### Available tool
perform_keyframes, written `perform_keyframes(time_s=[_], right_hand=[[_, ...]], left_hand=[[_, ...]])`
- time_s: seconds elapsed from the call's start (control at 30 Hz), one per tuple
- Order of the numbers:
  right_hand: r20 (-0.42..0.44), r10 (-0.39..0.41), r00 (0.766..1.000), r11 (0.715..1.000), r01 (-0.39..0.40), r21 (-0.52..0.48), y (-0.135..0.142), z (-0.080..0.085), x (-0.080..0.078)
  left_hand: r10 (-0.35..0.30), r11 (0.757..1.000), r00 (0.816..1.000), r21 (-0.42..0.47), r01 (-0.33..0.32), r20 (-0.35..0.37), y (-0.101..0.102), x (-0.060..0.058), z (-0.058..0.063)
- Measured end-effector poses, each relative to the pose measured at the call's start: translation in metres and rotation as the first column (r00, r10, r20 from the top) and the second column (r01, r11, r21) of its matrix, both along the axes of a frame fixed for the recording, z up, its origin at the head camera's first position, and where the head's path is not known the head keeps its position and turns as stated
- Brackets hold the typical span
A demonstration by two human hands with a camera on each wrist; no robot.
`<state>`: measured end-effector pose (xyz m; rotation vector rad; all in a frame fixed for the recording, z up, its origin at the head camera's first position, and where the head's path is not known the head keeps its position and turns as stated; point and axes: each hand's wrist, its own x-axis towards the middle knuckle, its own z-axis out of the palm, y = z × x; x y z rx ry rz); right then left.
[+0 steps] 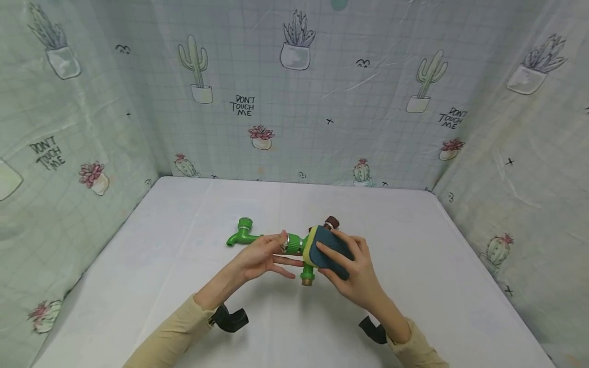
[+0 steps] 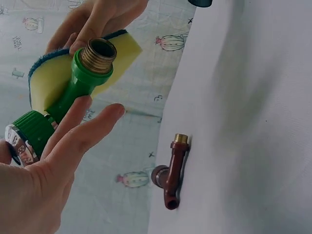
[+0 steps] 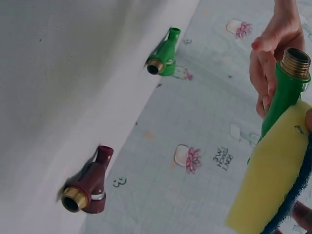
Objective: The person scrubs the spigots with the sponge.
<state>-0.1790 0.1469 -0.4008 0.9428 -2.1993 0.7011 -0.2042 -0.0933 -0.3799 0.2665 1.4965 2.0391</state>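
My left hand (image 1: 259,258) holds a green tap (image 1: 293,244) up by its ribbed, silver-capped knob end, with the lower fingers stretched out beneath. A brass threaded inlet (image 2: 99,56) on the tap faces the left wrist camera. My right hand (image 1: 361,273) grips a sponge (image 1: 329,250) with a yellow foam side and a dark blue scouring side. The yellow foam (image 3: 273,165) lies against the tap's body, and my right fingers spread over the blue side. Part of the tap is hidden behind the sponge.
A second green tap (image 1: 244,232) lies on the white table (image 1: 391,220), left of the hands. Beyond the sponge lies a brown tap (image 1: 331,222) with a brass thread, partly hidden in the head view. Cactus-print cloth (image 1: 294,102) encloses the table at the back and sides.
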Motion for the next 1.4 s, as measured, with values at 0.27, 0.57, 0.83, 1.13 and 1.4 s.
perform_keyframes(time_s=[0.27,0.57,0.83,1.13,1.4], right_hand=[[0.062,-0.016,0.998,0.995,0.022,-0.093,-0.007,-0.002,0.000],[0.118,-0.038,0.992,0.976,0.062,-0.211,-0.009,0.001,0.003],[0.040,-0.014,0.999,0.969,0.023,-0.244,-0.006,0.003,-0.001],[-0.017,0.083,0.996,0.980,-0.085,-0.178,-0.009,0.008,-0.001],[0.003,0.064,0.998,0.969,-0.062,-0.240,-0.002,0.007,-0.010]], left_hand=[[-0.003,0.999,1.000,0.036,0.002,0.019,0.007,0.005,0.001],[-0.157,0.976,0.985,0.163,0.144,0.074,0.006,0.008,0.011],[-0.192,0.975,0.975,0.131,0.177,0.110,0.009,0.008,0.010],[-0.191,0.976,0.972,0.133,0.173,0.137,0.018,0.006,0.009],[-0.246,0.964,0.959,0.134,0.228,0.140,0.019,0.006,0.005]])
